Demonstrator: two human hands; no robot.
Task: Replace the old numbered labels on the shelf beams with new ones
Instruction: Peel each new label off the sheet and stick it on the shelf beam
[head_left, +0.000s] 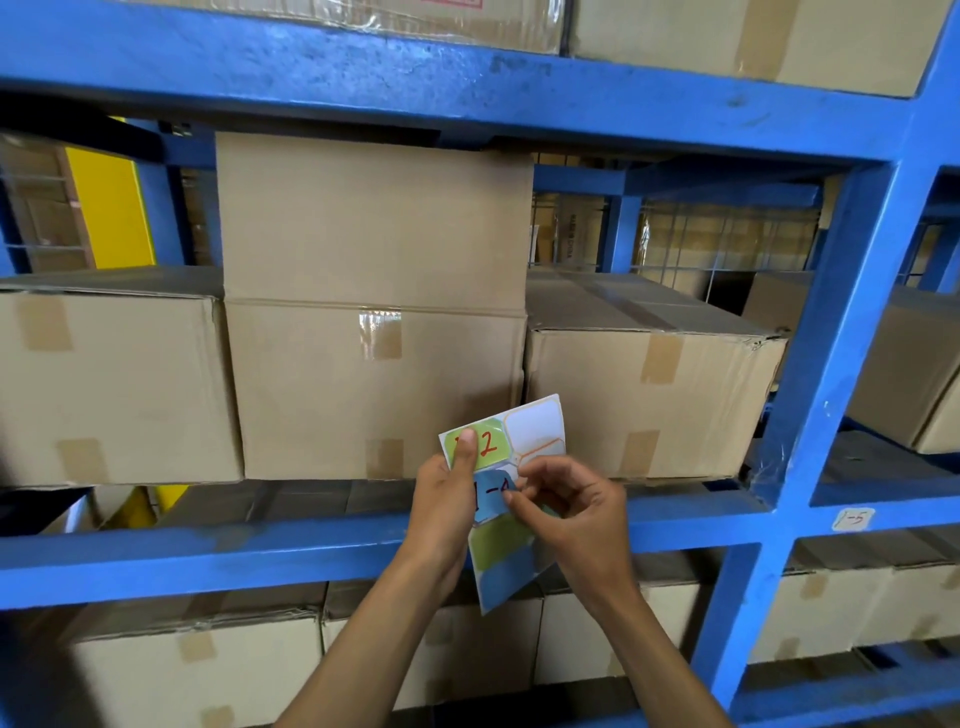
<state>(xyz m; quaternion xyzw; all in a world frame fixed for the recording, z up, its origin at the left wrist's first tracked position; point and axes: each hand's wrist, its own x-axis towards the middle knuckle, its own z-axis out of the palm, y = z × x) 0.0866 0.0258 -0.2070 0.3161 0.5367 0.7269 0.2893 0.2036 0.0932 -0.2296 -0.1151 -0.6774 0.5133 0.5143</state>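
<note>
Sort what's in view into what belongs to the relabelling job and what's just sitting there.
Part of the job:
- label sheet, held by the left hand
- blue label, pinched by the right hand
- white label on the shelf beam

Just sitting there:
- cardboard boxes on the shelves

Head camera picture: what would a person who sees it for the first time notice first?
First, the two hands low in the middle: the left hand holds a sticker sheet, and the right hand pinches the blue label on it. Next, the blue shelf beam crosses behind them, with cardboard boxes above it. On the right, a white label reading 1-5 sits on the frame.
</note>
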